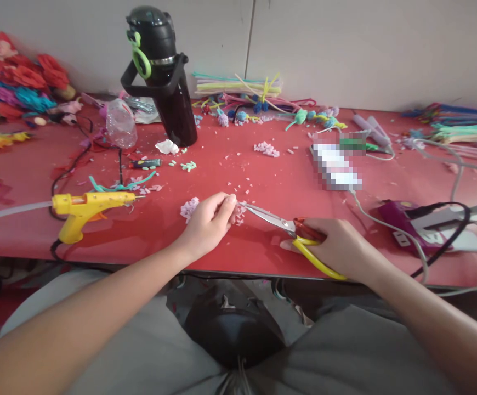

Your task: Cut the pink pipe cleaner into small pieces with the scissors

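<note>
My left hand (210, 222) is closed in a pinch near the front of the red table (255, 252). Whatever lies between its thumb and finger is too small to make out. Scissors (279, 220) with one red and one yellow handle are gripped in my right hand (341, 247). Their blade tips point left and reach my left fingertips. A small heap of pale pink cut pieces (189, 208) lies just left of my left hand. More pink bits are scattered under the blade tips. Another pink heap (266, 149) sits farther back.
A yellow glue gun (94, 208) lies at left, its cord trailing off the front edge. A black bottle (166, 82) stands behind. Bundled pipe cleaners (238, 85) lie along the wall. At right are a blurred-out device (335, 164), white cables and a magenta power strip (407, 227).
</note>
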Demonstrator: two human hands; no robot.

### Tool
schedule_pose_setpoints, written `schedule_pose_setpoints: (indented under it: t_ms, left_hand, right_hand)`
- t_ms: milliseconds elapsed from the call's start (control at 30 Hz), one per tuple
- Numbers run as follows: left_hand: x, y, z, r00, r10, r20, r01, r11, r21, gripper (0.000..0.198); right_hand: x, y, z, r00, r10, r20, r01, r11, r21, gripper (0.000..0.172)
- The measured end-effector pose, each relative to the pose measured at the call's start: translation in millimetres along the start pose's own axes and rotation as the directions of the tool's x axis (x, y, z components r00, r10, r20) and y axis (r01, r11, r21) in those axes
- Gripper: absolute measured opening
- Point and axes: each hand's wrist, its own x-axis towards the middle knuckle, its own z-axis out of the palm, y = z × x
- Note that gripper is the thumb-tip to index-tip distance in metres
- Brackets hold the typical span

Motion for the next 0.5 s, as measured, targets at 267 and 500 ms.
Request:
schedule_pose_setpoints:
  t_ms: [267,500]
  left_hand:
    - [0.0,-0.8,-0.6,1.000,0.007,0.011,-0.007,1.000,-0.025,0.035]
    - [-1.6,-1.4,-2.0,1.000,0.003,0.017,-0.002,1.000,-0.026,0.035]
  right_hand:
    - [-2.6,-3.6,-5.6,1.000,-0.015,0.001,0.015,1.000,0.022,0.062]
    - [-2.4,-1.5,-3.9,1.000,-0.003,0.027,0.003,1.000,0.014,0.062]
